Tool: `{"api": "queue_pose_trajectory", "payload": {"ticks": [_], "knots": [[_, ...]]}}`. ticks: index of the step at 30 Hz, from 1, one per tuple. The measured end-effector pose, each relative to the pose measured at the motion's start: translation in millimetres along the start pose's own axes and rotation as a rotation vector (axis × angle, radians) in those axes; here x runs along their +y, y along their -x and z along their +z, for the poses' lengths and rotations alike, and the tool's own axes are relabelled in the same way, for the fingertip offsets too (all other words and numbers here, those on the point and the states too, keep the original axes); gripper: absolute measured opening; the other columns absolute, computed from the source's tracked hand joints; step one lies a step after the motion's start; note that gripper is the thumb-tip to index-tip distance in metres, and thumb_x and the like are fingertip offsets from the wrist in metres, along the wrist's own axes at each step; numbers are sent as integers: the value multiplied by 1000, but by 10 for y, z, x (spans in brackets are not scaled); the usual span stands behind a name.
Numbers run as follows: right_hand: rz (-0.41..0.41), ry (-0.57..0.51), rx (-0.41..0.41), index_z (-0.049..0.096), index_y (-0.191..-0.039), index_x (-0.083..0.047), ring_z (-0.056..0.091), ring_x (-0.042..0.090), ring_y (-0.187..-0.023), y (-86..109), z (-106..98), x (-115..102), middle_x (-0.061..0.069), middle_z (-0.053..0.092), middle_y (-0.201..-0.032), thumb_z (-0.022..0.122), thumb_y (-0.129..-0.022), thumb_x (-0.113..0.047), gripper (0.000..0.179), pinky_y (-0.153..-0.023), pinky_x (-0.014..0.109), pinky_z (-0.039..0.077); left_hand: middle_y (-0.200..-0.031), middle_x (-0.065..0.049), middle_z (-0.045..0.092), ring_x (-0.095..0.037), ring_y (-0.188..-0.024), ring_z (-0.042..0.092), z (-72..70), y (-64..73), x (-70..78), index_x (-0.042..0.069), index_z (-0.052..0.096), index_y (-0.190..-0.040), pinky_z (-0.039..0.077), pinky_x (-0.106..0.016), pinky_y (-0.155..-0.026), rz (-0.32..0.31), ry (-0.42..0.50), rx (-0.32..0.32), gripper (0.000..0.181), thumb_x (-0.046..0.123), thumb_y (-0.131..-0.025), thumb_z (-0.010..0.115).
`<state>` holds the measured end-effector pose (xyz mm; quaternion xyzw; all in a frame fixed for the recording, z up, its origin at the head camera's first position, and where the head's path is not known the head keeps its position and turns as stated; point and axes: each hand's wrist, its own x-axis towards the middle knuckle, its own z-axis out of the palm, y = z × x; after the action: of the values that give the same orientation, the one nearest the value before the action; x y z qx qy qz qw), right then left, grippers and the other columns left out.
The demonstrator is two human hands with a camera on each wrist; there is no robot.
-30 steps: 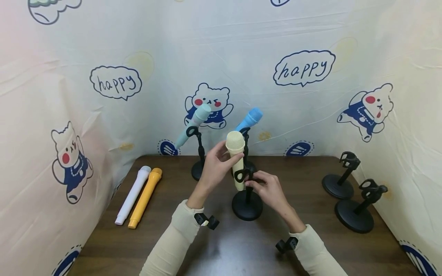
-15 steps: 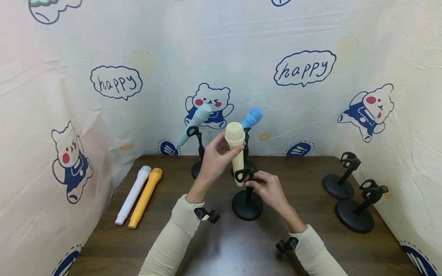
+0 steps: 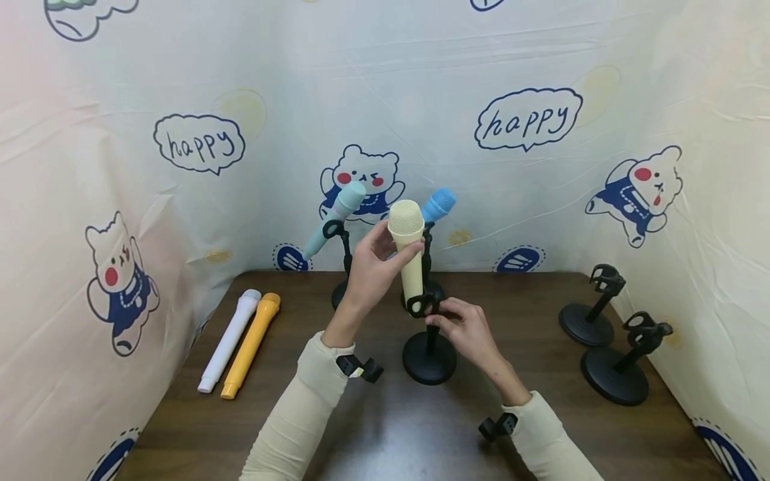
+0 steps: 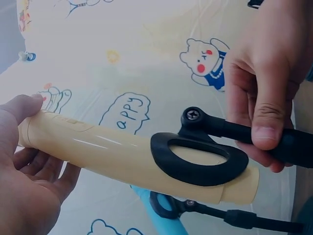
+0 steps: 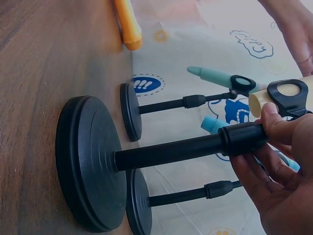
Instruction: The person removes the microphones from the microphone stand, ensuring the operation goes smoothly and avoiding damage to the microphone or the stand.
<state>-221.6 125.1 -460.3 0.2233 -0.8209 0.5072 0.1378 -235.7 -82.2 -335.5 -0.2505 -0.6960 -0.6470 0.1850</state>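
A cream microphone (image 3: 412, 267) stands tilted in front of me, its lower end inside the clip ring of a black microphone stand (image 3: 430, 359). Just below the mesh head, my left hand (image 3: 374, 267) grips the microphone between thumb and fingers. My right hand (image 3: 466, 327) pinches the stand's post close beneath the clip, as the right wrist view also shows. In the left wrist view the clip (image 4: 198, 159) wraps the microphone's lower body, and the bare tail end pokes out past it. The stand's round base rests on the table.
Behind are a mint microphone (image 3: 335, 217) and a blue microphone (image 3: 440, 204), each on a black stand. A white microphone (image 3: 230, 341) and an orange microphone (image 3: 251, 346) lie at left. Two stands without microphones, a farther stand (image 3: 586, 325) and a nearer stand (image 3: 615, 376), occupy the table's right side.
The cream microphone has slid upward through the clip with my left hand, so less of its tail shows below the ring. My right hand and the stand have stayed in place.
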Motion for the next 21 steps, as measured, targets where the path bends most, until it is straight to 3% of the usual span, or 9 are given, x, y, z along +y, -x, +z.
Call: {"api": "queue_pose_trajectory", "payload": {"ticks": [11, 17, 21], "knots": [[-25, 7, 3, 83, -95, -13, 75, 13, -87, -12, 11, 3, 0, 78, -94, 83, -91, -7, 6, -77, 34, 65, -143, -24, 62, -37, -131, 67, -63, -79, 166, -3, 51, -151, 52, -47, -116, 34, 74, 52, 57, 2, -98, 73], [-16, 18, 7, 82, -94, -14, 71, 8, -81, -3, 15, 17, -1, 78, -91, 84, -90, -8, 7, -71, 31, 60, -133, -27, 66, -36, -118, 71, -105, -103, 260, -3, 51, -150, 55, -43, -111, 85, 137, 58, 54, 0, -99, 69], [-6, 14, 5, 82, -95, -12, 73, 11, -85, 0, 10, 3, 0, 78, -92, 84, -91, -9, 5, -73, 27, 61, -131, -27, 67, -30, -116, 74, -130, -109, 290, -3, 52, -150, 55, -43, -111, 99, 156, 56, 52, 0, -100, 67]]}}
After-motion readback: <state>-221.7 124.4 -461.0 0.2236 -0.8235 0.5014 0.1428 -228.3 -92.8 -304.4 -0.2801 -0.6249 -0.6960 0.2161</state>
